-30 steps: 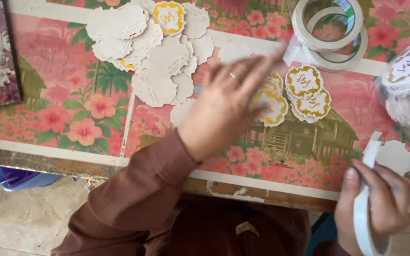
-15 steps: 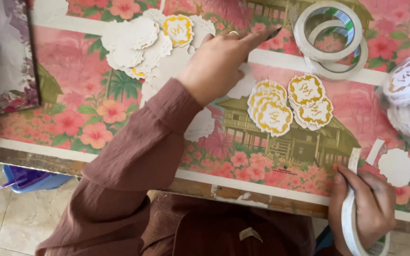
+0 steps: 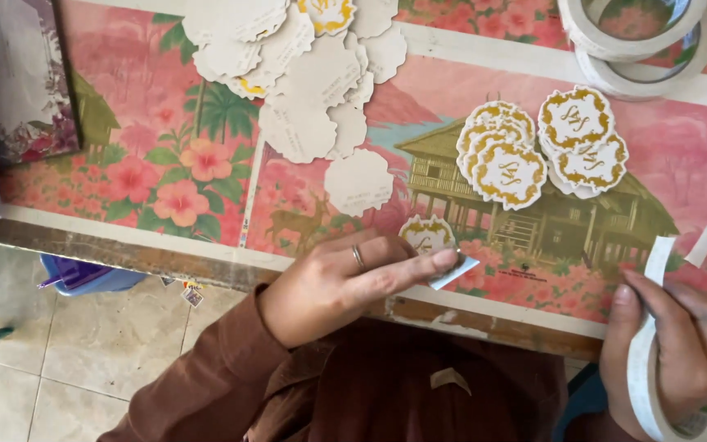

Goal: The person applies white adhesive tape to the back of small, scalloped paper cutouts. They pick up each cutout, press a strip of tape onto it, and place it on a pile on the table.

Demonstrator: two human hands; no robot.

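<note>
My left hand (image 3: 345, 282), with a ring on one finger, pinches a round scalloped white-and-gold paper sticker (image 3: 425, 235) near the table's front edge; a small pale strip (image 3: 454, 272) sticks out under the fingertips. My right hand (image 3: 681, 352) grips a roll of white tape (image 3: 646, 385) at the lower right, with a loose tape end (image 3: 659, 254) rising from it. Two small stacks of gold-printed stickers (image 3: 542, 151) lie on the flowered table cover beyond the hands. A heap of blank white scalloped pieces (image 3: 304, 90) lies at the upper middle.
Two more rolls of white tape (image 3: 640, 41) sit at the top right. A single white scalloped piece (image 3: 359, 182) lies alone mid-table. A dark patterned board (image 3: 22, 90) leans at the left. Below the table edge (image 3: 108, 254) a blue-purple thing (image 3: 83, 277) rests on the tiled floor.
My left hand has drawn back from the white heap at the top to the front edge, now holding one gold sticker. The right hand keeps its roll of tape, hardly moved.
</note>
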